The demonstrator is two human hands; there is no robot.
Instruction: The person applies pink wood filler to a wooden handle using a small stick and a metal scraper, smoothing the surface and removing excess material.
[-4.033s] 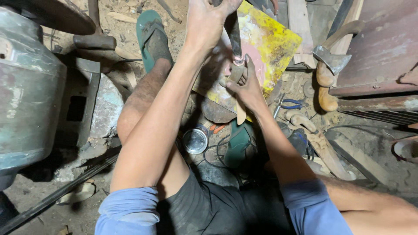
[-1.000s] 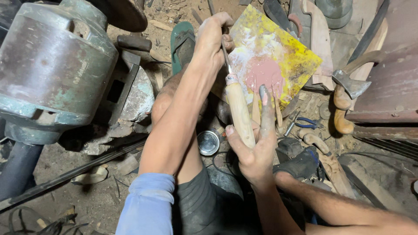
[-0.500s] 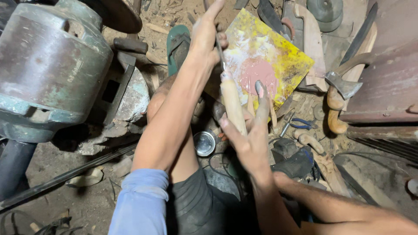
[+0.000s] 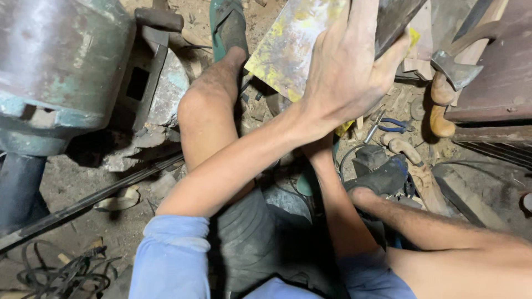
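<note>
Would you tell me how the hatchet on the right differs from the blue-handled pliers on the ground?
The hatchet has a grey wedge head on a thick wooden handle and leans against the metal edge; the pliers are thin, with blue grips, and lie flat in the dirt. The hatchet looks bulkier. Neither is touched by the left hand.

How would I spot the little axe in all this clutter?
Start at the big rust-brown metal slab filling the right edge. Against its left side stands the small axe, grey wedge head up, above a rounded tan wooden handle. The blue-handled pliers lying left of it are far thinner and all metal.

right hand hidden behind left hand
</note>
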